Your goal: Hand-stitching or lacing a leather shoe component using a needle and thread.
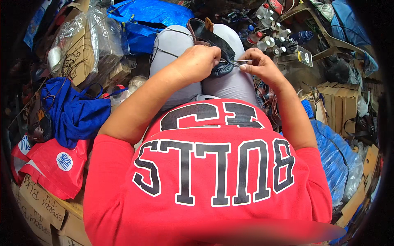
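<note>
A dark leather shoe [222,70] with a gathered toe seam and brown edging rests between my thighs, on grey trousers. My left hand [202,59] is closed at the shoe's upper, fingertips pinched at the seam; whether thread is also between them I cannot tell. On the shoe's other side my right hand [259,65] pinches a thin metal needle [243,61], which points left toward the seam. A dark cord [166,52] loops over my left knee, beside the left hand.
Plastic bottles [269,39] cluster beyond my right knee, near a worn chair frame [324,30]. Blue plastic sheeting [143,18] lies beyond the left knee. To the left are blue cloth [74,110] and a red bag [61,172]. Cardboard [338,102] and blue plastic [328,151] lie right.
</note>
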Demonstrator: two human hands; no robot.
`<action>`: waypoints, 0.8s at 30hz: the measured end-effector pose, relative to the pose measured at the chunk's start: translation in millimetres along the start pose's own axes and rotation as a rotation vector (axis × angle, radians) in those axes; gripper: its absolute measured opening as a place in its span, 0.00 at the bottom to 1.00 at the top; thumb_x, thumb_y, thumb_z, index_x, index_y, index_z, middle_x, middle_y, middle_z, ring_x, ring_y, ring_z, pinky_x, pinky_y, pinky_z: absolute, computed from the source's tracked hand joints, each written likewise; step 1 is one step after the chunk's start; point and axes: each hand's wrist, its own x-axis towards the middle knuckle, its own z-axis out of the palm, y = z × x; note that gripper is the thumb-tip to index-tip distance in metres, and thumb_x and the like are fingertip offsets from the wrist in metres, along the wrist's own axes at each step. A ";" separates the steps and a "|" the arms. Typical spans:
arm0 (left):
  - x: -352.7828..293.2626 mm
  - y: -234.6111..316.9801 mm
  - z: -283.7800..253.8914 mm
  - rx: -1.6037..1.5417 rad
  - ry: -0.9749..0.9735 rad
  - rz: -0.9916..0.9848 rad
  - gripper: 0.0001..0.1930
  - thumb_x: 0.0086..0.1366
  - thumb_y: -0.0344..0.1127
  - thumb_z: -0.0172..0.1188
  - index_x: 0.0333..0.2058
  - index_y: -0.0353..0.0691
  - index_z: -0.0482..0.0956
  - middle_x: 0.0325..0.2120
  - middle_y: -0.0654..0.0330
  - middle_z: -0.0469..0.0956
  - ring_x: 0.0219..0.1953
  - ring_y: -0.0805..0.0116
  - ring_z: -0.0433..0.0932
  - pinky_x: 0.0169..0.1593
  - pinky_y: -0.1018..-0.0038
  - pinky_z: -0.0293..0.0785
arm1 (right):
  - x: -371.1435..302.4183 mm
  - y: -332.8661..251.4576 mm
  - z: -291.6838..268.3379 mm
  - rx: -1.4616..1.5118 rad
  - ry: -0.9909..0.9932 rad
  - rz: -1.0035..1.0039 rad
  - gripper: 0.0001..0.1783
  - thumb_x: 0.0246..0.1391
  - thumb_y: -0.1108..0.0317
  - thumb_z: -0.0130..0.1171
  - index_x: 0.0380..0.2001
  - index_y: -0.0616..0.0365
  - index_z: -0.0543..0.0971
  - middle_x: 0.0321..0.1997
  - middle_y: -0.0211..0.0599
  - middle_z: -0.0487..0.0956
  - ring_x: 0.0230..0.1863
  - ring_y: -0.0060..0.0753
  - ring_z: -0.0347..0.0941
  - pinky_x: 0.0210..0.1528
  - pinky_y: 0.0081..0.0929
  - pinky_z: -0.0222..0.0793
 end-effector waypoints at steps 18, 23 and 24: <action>1.5 1.0 2.9 0.175 -0.039 0.214 0.03 0.56 0.30 0.52 0.30 0.40 0.74 0.24 0.53 0.76 0.34 0.51 0.75 0.38 0.59 0.68 | -3.5 -27.9 -20.7 -0.806 0.317 -0.338 0.11 0.47 0.64 0.61 0.32 0.57 0.77 0.38 0.40 0.74 0.41 0.42 0.72 0.43 0.32 0.68; -0.2 -3.3 0.2 0.241 -0.056 0.222 0.04 0.57 0.30 0.52 0.32 0.42 0.73 0.25 0.54 0.75 0.34 0.54 0.75 0.38 0.60 0.67 | -3.8 -50.6 27.6 -1.330 -0.118 -0.398 0.03 0.47 0.67 0.54 0.28 0.51 0.75 0.28 0.36 0.78 0.37 0.40 0.74 0.45 0.35 0.59; -1.5 -4.8 -1.1 0.243 -0.051 0.220 0.04 0.57 0.30 0.52 0.32 0.42 0.73 0.25 0.54 0.75 0.34 0.54 0.75 0.38 0.60 0.67 | -0.7 -48.6 31.6 -1.375 -0.145 -0.341 0.02 0.48 0.69 0.51 0.26 0.51 0.74 0.26 0.36 0.78 0.36 0.39 0.74 0.42 0.36 0.59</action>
